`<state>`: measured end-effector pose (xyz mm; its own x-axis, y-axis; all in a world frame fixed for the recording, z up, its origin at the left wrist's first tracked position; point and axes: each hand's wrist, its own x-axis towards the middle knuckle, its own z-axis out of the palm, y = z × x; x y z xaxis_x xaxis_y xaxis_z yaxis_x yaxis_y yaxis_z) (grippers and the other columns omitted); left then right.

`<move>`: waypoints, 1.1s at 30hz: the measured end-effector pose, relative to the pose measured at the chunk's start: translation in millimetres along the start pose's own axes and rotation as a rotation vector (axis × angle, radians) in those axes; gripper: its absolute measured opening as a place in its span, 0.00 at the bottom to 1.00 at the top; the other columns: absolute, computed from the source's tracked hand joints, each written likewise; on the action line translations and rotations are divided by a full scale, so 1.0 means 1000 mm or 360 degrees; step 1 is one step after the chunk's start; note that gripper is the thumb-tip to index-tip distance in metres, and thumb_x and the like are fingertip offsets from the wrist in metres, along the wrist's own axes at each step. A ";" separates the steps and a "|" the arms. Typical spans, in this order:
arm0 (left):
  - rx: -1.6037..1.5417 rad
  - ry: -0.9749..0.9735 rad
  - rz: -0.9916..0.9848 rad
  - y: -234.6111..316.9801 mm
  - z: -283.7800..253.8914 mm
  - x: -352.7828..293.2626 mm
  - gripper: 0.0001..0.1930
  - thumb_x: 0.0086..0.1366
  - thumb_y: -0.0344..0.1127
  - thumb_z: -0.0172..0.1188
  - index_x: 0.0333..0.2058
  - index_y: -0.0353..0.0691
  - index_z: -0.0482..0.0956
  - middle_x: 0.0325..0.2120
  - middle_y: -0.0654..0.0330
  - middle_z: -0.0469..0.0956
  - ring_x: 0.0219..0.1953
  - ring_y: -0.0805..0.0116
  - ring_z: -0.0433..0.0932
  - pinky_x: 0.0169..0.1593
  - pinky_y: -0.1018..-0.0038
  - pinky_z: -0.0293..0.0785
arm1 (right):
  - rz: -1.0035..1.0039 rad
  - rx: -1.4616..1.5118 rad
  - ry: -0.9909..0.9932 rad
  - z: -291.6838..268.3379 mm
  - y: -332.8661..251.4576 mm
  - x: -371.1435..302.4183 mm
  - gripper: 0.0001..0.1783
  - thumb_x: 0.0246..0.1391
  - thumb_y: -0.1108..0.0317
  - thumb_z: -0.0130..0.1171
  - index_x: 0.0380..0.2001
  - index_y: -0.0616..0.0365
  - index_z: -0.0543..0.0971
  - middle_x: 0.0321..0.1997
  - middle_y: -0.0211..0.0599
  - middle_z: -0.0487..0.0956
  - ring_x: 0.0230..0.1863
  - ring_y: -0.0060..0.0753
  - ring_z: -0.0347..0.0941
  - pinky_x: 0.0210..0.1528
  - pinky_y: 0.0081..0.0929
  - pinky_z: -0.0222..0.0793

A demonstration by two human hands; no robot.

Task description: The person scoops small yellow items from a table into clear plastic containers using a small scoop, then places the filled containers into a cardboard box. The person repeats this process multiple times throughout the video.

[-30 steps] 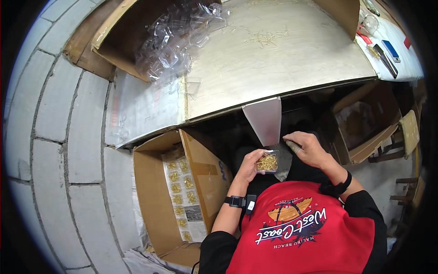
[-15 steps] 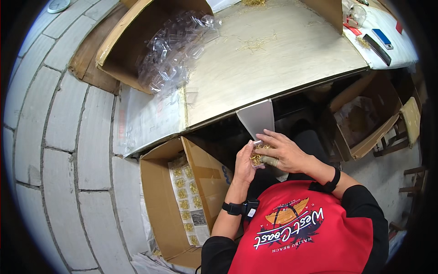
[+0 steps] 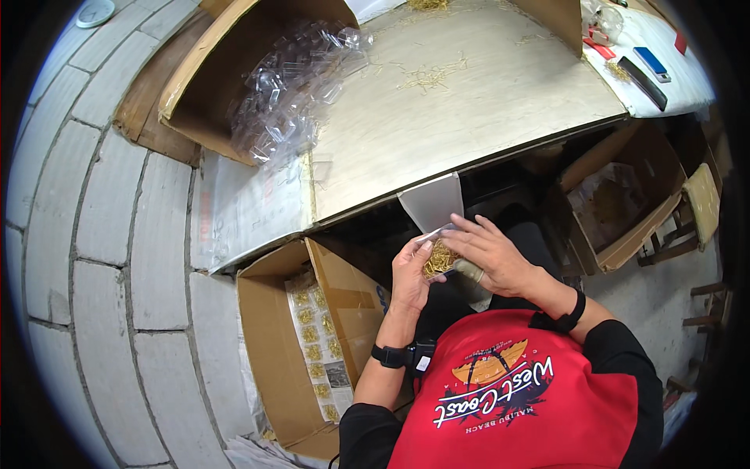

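Observation:
A small clear plastic box [image 3: 430, 277] full of thin gold-coloured metal pieces [image 3: 442, 259] is held in front of my body. My left hand [image 3: 409, 272] grips it from the left side, thumb along the edge. Its clear lid [image 3: 437, 233] appears raised at the far side. My right hand [image 3: 495, 256] is over the box's right side, fingers stretched out and touching its edge area; a pale covering wraps one digit. The kind of metal pieces is too small to tell. Part of the box is hidden behind my fingers.
A pile of clear plastic boxes [image 3: 289, 94] spills from a carton [image 3: 199, 82] onto the table [image 3: 391, 144]. Loose gold pieces [image 3: 433, 76] lie there. Below, a carton [image 3: 269, 328] holds filled boxes [image 3: 310, 334]. Another carton [image 3: 652, 227] stands right, near a stool [image 3: 703, 199]. A white chute-like panel [image 3: 433, 199] hangs at the table edge.
My right fingers have drawn back slightly, uncovering more gold pieces. The left hand has shifted a little left with the box, and the clear lid shows more plainly above it.

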<state>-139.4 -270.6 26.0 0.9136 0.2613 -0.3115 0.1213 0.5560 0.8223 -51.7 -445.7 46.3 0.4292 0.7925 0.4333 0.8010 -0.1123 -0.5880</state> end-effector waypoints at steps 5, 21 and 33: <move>-0.0045 0.0097 0.0018 0.003 0.006 -0.001 0.12 0.66 0.35 0.51 0.45 0.34 0.72 0.33 0.58 0.78 0.27 0.72 0.80 0.21 0.78 0.78 | -0.0120 -0.0133 -0.0018 -0.006 -0.004 0.005 0.22 0.52 0.65 0.58 0.50 0.60 0.72 0.54 0.42 0.72 0.62 0.48 0.61 0.61 0.49 0.55; -0.0040 0.0293 0.0232 0.063 -0.017 -0.021 0.20 0.71 0.45 0.39 0.44 0.34 0.71 0.35 0.54 0.77 0.31 0.68 0.80 0.23 0.74 0.80 | 0.0276 0.0682 0.0327 -0.005 -0.009 0.038 0.22 0.51 0.75 0.57 0.51 0.63 0.70 0.48 0.48 0.74 0.49 0.44 0.73 0.50 0.32 0.69; 0.0077 0.0914 0.0278 0.160 -0.229 -0.209 0.16 0.68 0.41 0.48 0.47 0.34 0.72 0.40 0.57 0.76 0.39 0.65 0.79 0.40 0.62 0.80 | 0.0748 0.0947 0.0052 0.034 0.021 0.059 0.21 0.60 0.71 0.48 0.57 0.61 0.68 0.55 0.39 0.73 0.46 0.29 0.74 0.48 0.23 0.66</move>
<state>-399.8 -55.1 113.9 0.5677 0.7374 -0.3661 0.0181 0.4335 0.9010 -23.5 -380.8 36.8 0.6895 0.7218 0.0606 0.1744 -0.0842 -0.9811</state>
